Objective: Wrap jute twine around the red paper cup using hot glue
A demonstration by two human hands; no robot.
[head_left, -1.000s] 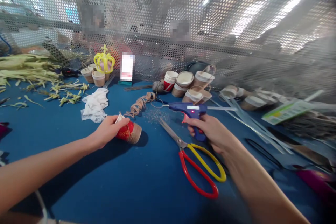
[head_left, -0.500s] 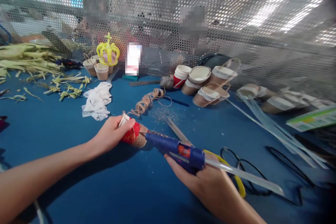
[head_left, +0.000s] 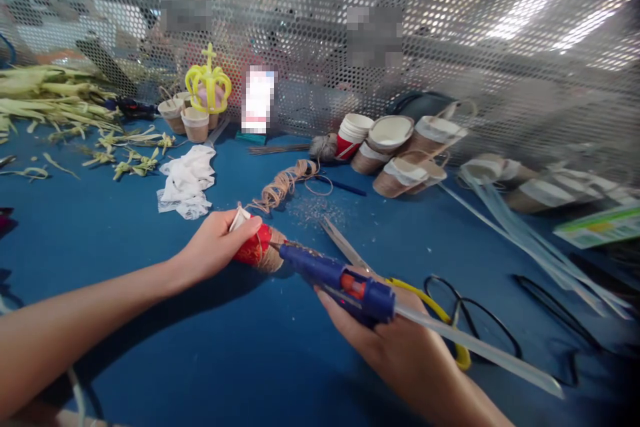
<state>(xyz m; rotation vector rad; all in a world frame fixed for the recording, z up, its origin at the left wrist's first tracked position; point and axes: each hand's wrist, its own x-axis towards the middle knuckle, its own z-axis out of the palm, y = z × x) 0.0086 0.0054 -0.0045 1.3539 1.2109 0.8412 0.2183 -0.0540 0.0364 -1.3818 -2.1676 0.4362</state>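
My left hand (head_left: 217,243) is closed around a red paper cup (head_left: 251,245) tipped on its side, its white rim toward my palm. Twine is wound over the cup's base end and trails to a loose bundle of twine (head_left: 280,188) behind it. In my right hand (head_left: 390,340) is a blue hot glue gun (head_left: 335,277), with a long clear glue stick (head_left: 480,347) jutting from its back. The gun's nozzle points at the cup's side, at or very near the twine; contact cannot be made out. Scissors (head_left: 345,245) with yellow handles lie partly behind my right hand.
Twine-wrapped cups (head_left: 400,175) stand at the back right, beside clear glue sticks (head_left: 535,240). A black cable (head_left: 480,313) loops at right. White cloth (head_left: 187,180), a yellow crown (head_left: 209,83) over small cups, and dried husks (head_left: 50,97) are left. A perforated metal screen (head_left: 305,33) closes the back.
The view has shifted slightly, so the things behind sit a little higher. The cup stays in my left hand, and the glue gun's nozzle remains at its twined part.
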